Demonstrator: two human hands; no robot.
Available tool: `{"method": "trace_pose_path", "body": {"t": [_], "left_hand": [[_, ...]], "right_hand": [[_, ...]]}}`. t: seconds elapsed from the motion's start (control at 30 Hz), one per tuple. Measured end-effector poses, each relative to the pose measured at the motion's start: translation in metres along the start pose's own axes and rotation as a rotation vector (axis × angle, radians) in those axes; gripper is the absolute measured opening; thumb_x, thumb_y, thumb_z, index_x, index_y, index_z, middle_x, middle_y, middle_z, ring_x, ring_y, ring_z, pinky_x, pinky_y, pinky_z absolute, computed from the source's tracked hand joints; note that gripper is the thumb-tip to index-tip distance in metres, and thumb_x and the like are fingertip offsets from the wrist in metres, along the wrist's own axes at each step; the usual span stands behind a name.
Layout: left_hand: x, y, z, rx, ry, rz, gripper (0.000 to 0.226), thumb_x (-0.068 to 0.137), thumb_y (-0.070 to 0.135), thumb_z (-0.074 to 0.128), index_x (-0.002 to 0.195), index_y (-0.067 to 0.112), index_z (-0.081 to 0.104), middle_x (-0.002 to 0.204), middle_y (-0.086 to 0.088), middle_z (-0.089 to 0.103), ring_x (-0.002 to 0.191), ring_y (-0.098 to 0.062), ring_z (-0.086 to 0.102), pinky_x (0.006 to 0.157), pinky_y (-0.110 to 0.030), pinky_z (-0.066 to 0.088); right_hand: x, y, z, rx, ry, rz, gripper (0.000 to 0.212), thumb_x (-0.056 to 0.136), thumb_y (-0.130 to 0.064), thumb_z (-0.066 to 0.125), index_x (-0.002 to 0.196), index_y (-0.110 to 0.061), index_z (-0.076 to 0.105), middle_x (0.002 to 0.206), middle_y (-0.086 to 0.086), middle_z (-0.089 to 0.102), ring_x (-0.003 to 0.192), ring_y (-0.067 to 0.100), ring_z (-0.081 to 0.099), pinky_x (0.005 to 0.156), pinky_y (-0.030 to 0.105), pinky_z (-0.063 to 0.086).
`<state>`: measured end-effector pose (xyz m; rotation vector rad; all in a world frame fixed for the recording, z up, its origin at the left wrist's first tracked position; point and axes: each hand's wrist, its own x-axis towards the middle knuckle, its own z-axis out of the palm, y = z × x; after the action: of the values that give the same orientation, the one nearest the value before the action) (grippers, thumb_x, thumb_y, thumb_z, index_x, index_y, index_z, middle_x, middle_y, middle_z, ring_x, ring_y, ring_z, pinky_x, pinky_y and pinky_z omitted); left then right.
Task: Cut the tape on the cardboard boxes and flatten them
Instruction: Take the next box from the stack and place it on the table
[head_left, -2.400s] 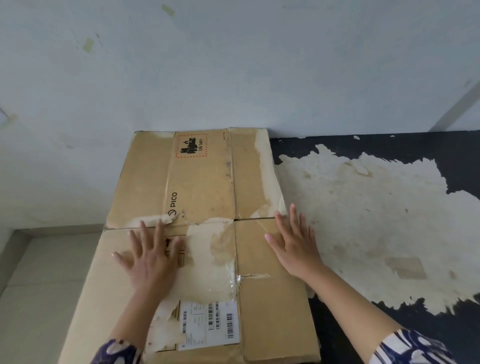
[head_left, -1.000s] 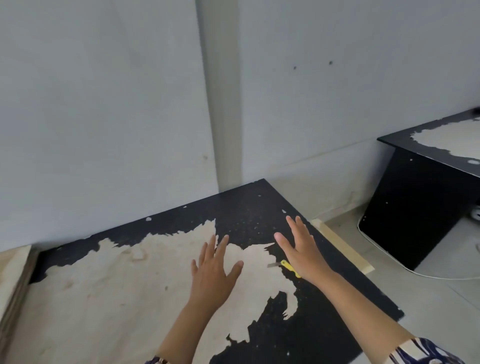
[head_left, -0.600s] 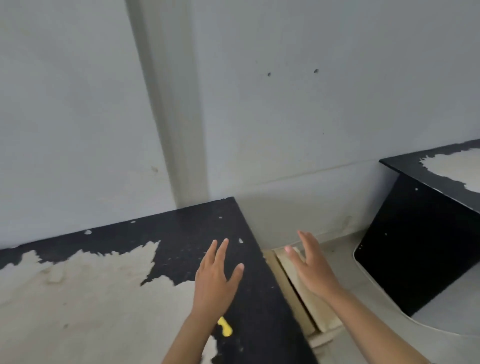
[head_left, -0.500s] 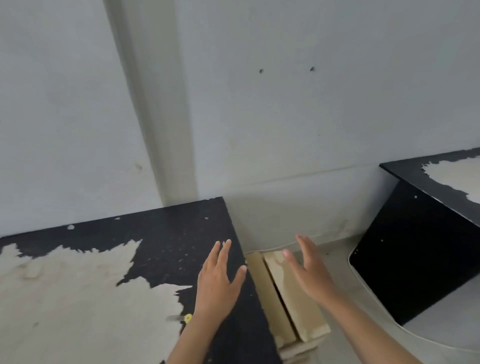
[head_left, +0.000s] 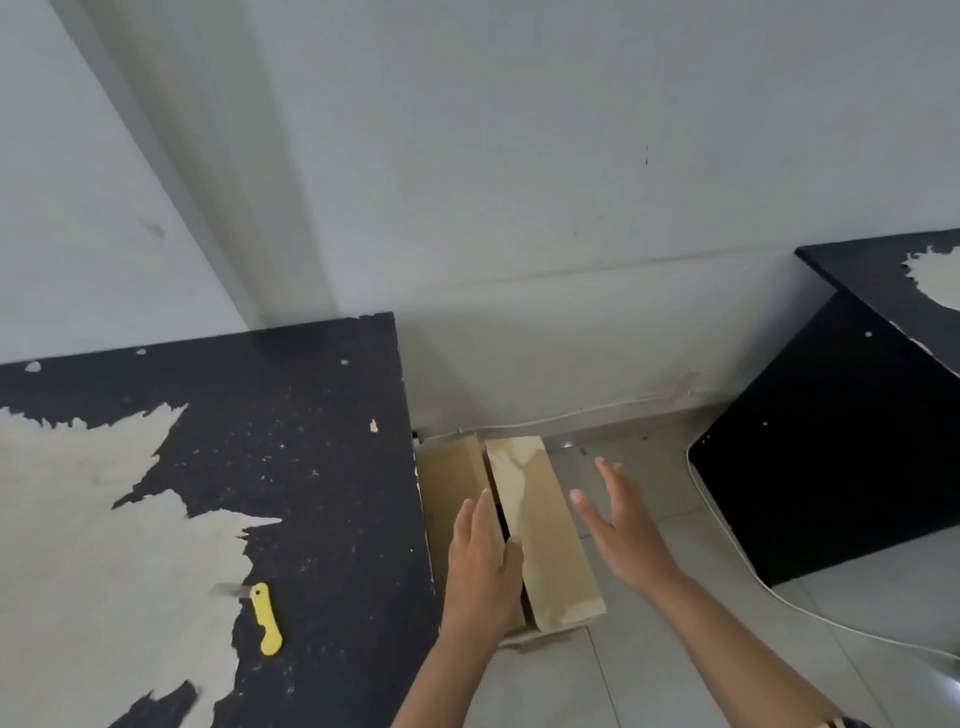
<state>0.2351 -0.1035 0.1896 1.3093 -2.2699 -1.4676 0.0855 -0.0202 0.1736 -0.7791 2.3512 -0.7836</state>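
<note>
Your left hand (head_left: 480, 564) is stretched out over a cardboard box (head_left: 540, 530) that stands on the floor (head_left: 649, 670), wedged just beside the right edge of the black table (head_left: 322, 441). The fingers of that hand are straight and held close together, the thumb spread toward the gap between the two top flaps; whether the palm actually touches the cardboard cannot be told from this angle. Your right hand (head_left: 621, 530) hangs to the right of the box with fingers straight and slightly apart, holding nothing and not touching the box. The box's top flaps lie roughly level, with a dark slit showing between them. On the table, near its front, lies a knife (head_left: 262, 616) with a yellow handle, its short blade pointing left, well apart from both hands. The table's black coating is worn through in large pale patches. A second black table (head_left: 841, 441) stands to the right, and a white cable (head_left: 727, 540) runs along the floor beside it. A plain grey wall (head_left: 519, 182) rises behind everything.
</note>
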Motion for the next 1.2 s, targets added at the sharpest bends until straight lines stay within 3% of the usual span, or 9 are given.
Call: {"method": "trace_pose_path", "body": {"t": [0.23,0.4,0.53,0.63,0.7,0.77,0.87,1.0,1.2], "left_hand": [[0.038,-0.019,0.064,-0.054,0.066,-0.239,0.059,0.099,0.024,0.042,0.149,0.027,0.010,0.156,0.002,0.009,0.143,-0.020,0.013,0.111,-0.035,0.024],[0.087,-0.081,0.109,0.149,0.238,-0.411,0.067,0.093,0.049,0.043,0.148,0.037,0.006,0.157,0.000,0.003,0.143,-0.026,0.012,0.113,-0.048,0.023],[0.118,-0.126,0.130,0.300,0.285,-0.482,0.075,0.088,0.057,0.042,0.149,0.033,0.005,0.157,-0.004,-0.007,0.144,-0.030,-0.001,0.115,-0.051,0.014],[0.137,-0.161,0.136,0.347,0.289,-0.573,0.090,0.079,0.067,0.049,0.149,0.035,0.002,0.157,-0.006,-0.012,0.143,-0.032,-0.008,0.113,-0.054,0.005],[0.143,-0.177,0.139,0.295,0.314,-0.615,0.098,0.071,0.071,0.057,0.147,0.041,0.002,0.157,-0.005,-0.007,0.143,-0.033,0.001,0.113,-0.054,0.010],[0.145,-0.184,0.139,0.241,0.343,-0.630,0.103,0.066,0.072,0.061,0.146,0.046,0.002,0.153,-0.005,0.007,0.136,-0.034,0.020,0.109,-0.050,0.025],[0.146,-0.182,0.138,0.235,0.351,-0.613,0.103,0.065,0.072,0.062,0.146,0.046,0.004,0.146,-0.006,0.017,0.127,-0.032,0.032,0.102,-0.044,0.034],[0.142,-0.163,0.136,0.248,0.378,-0.587,0.102,0.064,0.072,0.062,0.146,0.045,0.007,0.144,-0.006,0.021,0.127,-0.030,0.034,0.103,-0.045,0.035],[0.124,-0.085,0.121,0.265,0.391,-0.532,0.102,0.064,0.076,0.058,0.146,0.043,0.009,0.144,-0.007,0.022,0.126,-0.030,0.034,0.104,-0.044,0.032]], "right_hand": [[0.049,0.047,0.021,-0.103,-0.202,0.014,0.065,0.093,-0.053,0.037,0.148,-0.033,0.007,0.157,-0.001,-0.004,0.145,0.019,0.003,0.114,0.039,0.017],[0.104,0.096,0.061,-0.123,-0.314,-0.019,0.061,0.092,-0.054,0.038,0.145,-0.042,0.010,0.156,-0.003,-0.007,0.144,0.025,0.011,0.113,0.043,0.025],[0.138,0.135,0.100,-0.171,-0.319,0.004,0.064,0.090,-0.056,0.040,0.145,-0.042,0.010,0.155,0.004,-0.013,0.143,0.028,0.011,0.114,0.047,0.020],[0.149,0.154,0.121,-0.138,-0.349,0.046,0.068,0.086,-0.061,0.043,0.142,-0.050,0.004,0.154,-0.001,-0.019,0.144,0.027,0.008,0.115,0.049,0.015],[0.151,0.163,0.131,-0.006,-0.356,0.063,0.067,0.085,-0.060,0.046,0.133,-0.061,-0.001,0.155,-0.004,-0.014,0.144,0.022,0.009,0.112,0.045,0.020],[0.151,0.170,0.138,0.107,-0.321,0.049,0.067,0.084,-0.058,0.049,0.130,-0.064,0.001,0.156,-0.005,0.002,0.143,0.017,0.013,0.111,0.043,0.022],[0.153,0.173,0.140,0.162,-0.277,0.024,0.066,0.083,-0.058,0.051,0.134,-0.062,0.009,0.152,-0.008,0.021,0.138,0.017,0.027,0.111,0.041,0.026],[0.151,0.168,0.125,0.189,-0.278,0.013,0.062,0.085,-0.055,0.051,0.129,-0.064,0.008,0.150,-0.009,0.026,0.135,0.018,0.032,0.111,0.042,0.029],[0.138,0.136,0.052,0.202,-0.215,-0.036,0.066,0.085,-0.052,0.054,0.139,-0.054,0.015,0.149,-0.011,0.027,0.135,0.015,0.031,0.111,0.041,0.029]]}}
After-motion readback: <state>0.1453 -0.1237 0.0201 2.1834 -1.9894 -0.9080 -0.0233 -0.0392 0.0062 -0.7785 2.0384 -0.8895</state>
